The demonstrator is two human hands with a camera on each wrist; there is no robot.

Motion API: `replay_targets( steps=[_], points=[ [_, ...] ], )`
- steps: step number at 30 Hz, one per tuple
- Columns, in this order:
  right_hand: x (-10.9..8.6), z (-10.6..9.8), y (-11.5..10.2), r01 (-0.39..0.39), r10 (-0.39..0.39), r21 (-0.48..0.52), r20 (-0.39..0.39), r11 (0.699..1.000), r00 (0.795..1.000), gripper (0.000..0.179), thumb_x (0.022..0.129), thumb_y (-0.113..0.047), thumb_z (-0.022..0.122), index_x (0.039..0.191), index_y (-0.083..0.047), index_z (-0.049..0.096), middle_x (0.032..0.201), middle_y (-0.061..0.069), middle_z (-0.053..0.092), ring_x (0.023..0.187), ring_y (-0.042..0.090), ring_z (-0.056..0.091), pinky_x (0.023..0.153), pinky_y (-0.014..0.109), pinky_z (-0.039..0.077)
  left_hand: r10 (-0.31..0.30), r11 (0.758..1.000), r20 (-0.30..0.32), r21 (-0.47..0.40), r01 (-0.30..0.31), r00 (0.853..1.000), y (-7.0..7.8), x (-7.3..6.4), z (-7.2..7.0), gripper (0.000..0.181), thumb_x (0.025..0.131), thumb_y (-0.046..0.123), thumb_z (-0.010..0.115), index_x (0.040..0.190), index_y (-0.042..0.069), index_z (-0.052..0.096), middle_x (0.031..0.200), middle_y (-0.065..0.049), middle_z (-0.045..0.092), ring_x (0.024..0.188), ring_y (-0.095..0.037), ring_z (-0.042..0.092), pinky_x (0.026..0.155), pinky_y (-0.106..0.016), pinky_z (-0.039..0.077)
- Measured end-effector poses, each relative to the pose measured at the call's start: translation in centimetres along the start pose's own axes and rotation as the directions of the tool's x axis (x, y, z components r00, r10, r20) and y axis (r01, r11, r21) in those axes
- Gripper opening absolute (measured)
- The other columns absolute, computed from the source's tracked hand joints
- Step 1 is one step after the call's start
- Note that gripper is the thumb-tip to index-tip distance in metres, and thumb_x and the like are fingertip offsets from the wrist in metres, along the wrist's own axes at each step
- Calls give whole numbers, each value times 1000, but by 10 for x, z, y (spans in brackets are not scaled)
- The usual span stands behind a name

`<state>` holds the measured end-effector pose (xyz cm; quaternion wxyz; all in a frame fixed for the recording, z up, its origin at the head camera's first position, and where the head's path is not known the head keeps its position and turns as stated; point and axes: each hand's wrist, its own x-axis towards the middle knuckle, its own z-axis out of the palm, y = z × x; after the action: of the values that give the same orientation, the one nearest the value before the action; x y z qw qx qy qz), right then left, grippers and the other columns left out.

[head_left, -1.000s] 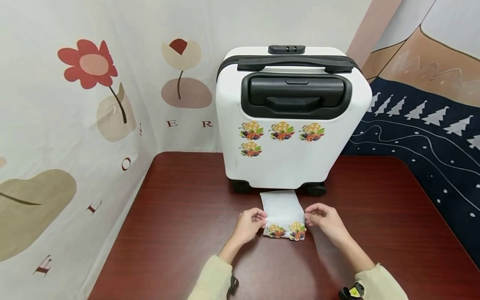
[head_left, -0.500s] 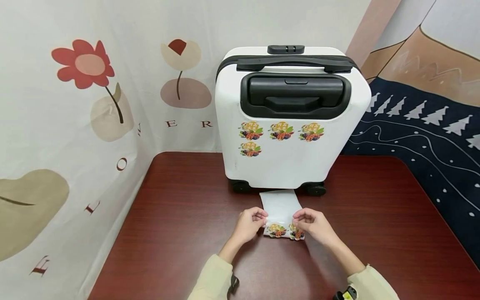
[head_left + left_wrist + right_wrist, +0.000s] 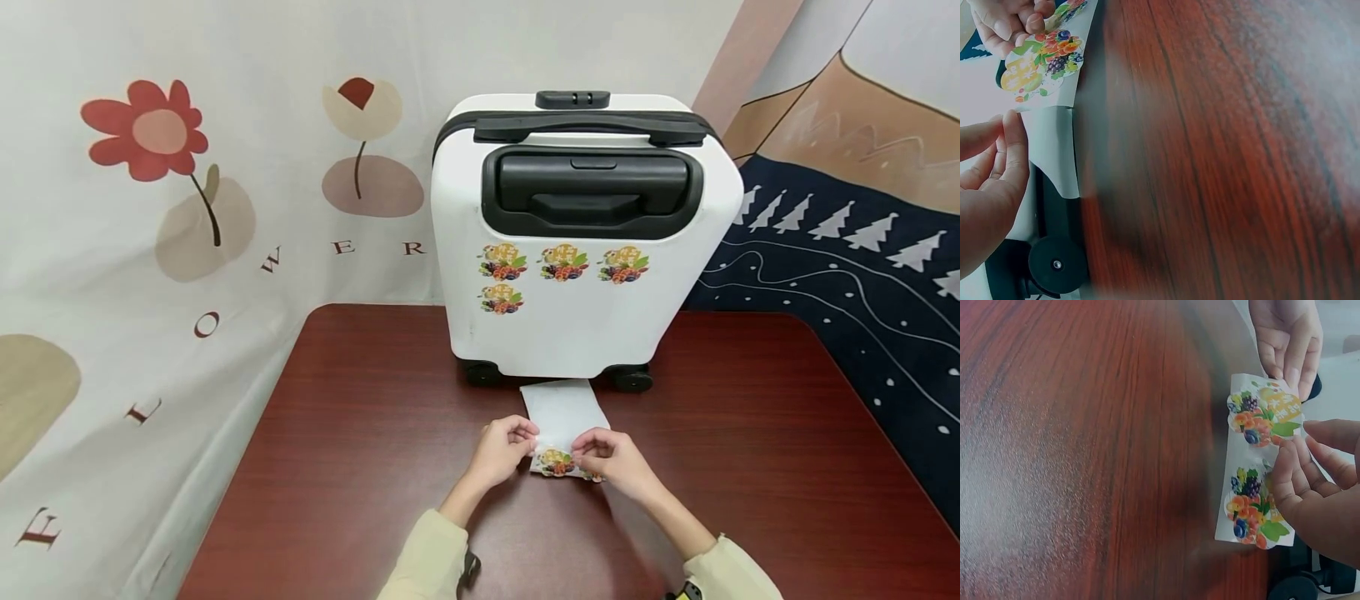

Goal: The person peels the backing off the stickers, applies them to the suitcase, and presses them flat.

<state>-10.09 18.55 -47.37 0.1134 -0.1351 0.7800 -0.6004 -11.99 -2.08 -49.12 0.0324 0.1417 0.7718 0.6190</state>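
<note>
White paper sheet [image 3: 562,408] with loose fruit stickers [image 3: 556,463], in front of the suitcase [image 3: 570,342]

On the bench [image 3: 375,417], the sheet starts at the suitcase's lower edge; whether it runs underneath I cannot tell. Its stickers sit at the end farthest from the suitcase. The left hand [image 3: 501,445] has thumb and forefinger together, seemingly pinching one side edge of the sheet. The right hand [image 3: 613,460] curls over the sticker end, fingertips nearly closed; whether they have hold of a sticker I cannot tell.

The sheet should be very light and limp, quick to curl, and its shiny surface probably slippery. Each sticker looks thin: likely tacky beneath, apt to crease, tear or fold onto itself. Best to steady the sheet by a side edge and take a sticker between finger and thumb at its rim, on the side facing the suitcase.
</note>
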Motion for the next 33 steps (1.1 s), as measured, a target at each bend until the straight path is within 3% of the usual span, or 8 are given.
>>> replay_targets(
  steps=[3,6,8,13,20,28,33],
  points=[
    [0,2,3,26,-26,-15,0,1000,1000,13,76,10,63,89,12,60,78,22,63,66,6,57,54,19,45,34,999,4,-11,-34,999,1,-1,0,2,81,-3,62,83,-5,62,71,-3,60,62,-8,60,56,-23,51],
    [0,4,5,42,-42,-28,-2,999,999,12,76,10,62,88,11,60,77,21,63,65,4,55,52,19,45,-4,1000,10,-4,4,1000,2,-1,0,3,81,-4,62,83,-4,62,72,-4,60,63,-10,60,57,-23,52],
    [0,4,5,48,-48,-33,-3,998,999,12,76,11,62,88,11,60,76,20,63,64,4,55,51,19,44,-61,998,14,4,61,998,6,0,1,6,79,-8,61,84,-5,62,73,-7,61,63,-12,61,58,-24,52],
    [-1,6,1,40,-41,-60,-6,997,999,10,76,12,61,86,10,61,72,20,61,60,3,51,49,18,42,-98,995,18,20,98,995,6,1,3,7,79,-9,62,85,-5,63,73,-7,60,64,-13,60,59,-27,53],
    [-1,6,3,28,-30,-91,-19,995,999,6,77,7,65,81,9,62,67,9,59,57,3,48,49,19,41,-106,994,26,22,106,994,5,2,4,6,80,-9,60,85,-5,62,74,-7,60,65,-14,60,61,-33,53],
    [-1,7,3,39,-41,-100,-18,994,999,5,76,6,66,80,6,63,65,7,58,55,3,46,48,19,40,-103,995,28,15,103,994,3,1,4,6,80,-9,60,84,-5,62,73,-7,60,64,-15,60,61,-35,53],
    [-2,6,5,32,-33,-99,-7,995,999,4,77,6,65,80,5,62,65,8,58,54,3,46,47,19,40,-110,993,33,35,109,993,2,0,4,6,81,-8,60,85,-4,62,73,-6,60,64,-12,59,58,-25,52]
  ],
)
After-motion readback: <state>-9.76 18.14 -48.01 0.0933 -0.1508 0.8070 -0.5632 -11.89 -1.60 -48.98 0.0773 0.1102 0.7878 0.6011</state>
